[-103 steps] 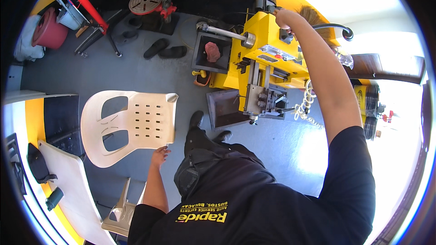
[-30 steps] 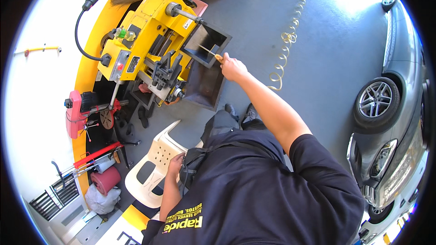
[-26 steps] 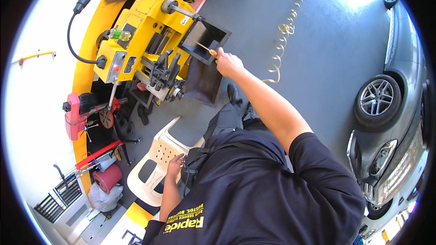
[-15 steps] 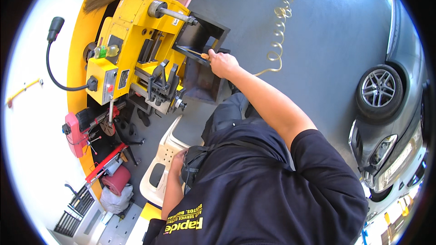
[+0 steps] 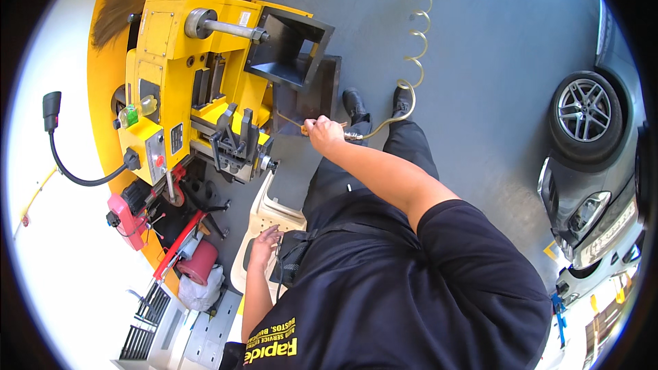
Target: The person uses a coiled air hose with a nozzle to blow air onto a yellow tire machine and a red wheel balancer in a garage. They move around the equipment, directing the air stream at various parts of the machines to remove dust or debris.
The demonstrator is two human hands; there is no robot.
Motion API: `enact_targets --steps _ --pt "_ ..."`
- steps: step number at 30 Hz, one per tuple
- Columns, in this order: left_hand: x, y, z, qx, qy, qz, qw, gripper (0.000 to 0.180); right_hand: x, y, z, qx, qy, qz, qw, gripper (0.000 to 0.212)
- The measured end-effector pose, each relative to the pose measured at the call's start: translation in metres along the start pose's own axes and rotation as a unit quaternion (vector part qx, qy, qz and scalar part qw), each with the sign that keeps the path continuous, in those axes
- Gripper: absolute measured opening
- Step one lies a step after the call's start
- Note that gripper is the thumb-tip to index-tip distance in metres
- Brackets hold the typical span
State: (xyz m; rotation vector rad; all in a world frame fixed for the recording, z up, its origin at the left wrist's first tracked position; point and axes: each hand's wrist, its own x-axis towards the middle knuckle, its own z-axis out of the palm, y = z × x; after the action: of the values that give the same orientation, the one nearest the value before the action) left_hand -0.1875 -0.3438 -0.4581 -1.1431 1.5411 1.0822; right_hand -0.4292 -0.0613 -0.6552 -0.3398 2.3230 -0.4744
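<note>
My right hand (image 5: 325, 133) is closed around an orange-bodied air blow gun (image 5: 304, 130), largely hidden by the fingers. Its thin nozzle points left toward the yellow brake lathe (image 5: 156, 44), above a dark metal tray (image 5: 322, 85). From a metal fitting behind the hand runs a coiled, yellowish air hose (image 5: 413, 99). My left hand (image 5: 263, 245), fingers apart, is beside the cream plastic chair (image 5: 267, 218) and holds nothing that I can see. Whether it touches the chair I cannot tell. A tool-holder assembly (image 5: 236, 138) sits on the lathe's front.
My shoes (image 5: 354, 104) stand on the grey floor. At the right is a parked dark grey car (image 5: 589, 192). A flexible black lamp (image 5: 89, 181) sticks out from the lathe. A pink-red machine (image 5: 127, 219), a dark red drum (image 5: 199, 262) and a broom (image 5: 127, 3) are along the left wall.
My right hand has drawn the blow gun back from the lathe's dark chute, toward my body. My left hand's fingers have come apart beside the chair. The view has shifted; both shoes now show.
</note>
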Motion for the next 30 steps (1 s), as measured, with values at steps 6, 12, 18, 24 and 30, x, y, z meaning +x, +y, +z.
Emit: enact_targets --steps 6,12,18,24,30 --pt "-0.04 -0.004 0.051 -0.02 0.061 -0.05 0.997 0.046 0.023 0.003 0.017 -0.032 -0.066 -0.005 0.997 0.037" --pt "-0.047 -0.081 0.062 -0.2 0.015 -0.046 0.979 0.045 0.022 0.02 0.001 -0.061 -0.031 0.002 0.998 0.034" --pt "-0.052 -0.014 0.086 -0.161 0.035 -0.069 0.984 0.04 0.019 0.038 -0.015 -0.019 0.032 0.018 0.999 0.033" --pt "-0.026 0.013 0.066 -0.064 0.048 -0.013 0.997 0.037 0.001 0.068 -0.054 0.046 0.134 -0.005 0.99 0.028" --pt "0.01 0.003 0.054 -0.041 -0.025 0.084 0.995 0.038 -0.031 0.112 -0.115 0.083 0.154 0.053 0.983 0.026"
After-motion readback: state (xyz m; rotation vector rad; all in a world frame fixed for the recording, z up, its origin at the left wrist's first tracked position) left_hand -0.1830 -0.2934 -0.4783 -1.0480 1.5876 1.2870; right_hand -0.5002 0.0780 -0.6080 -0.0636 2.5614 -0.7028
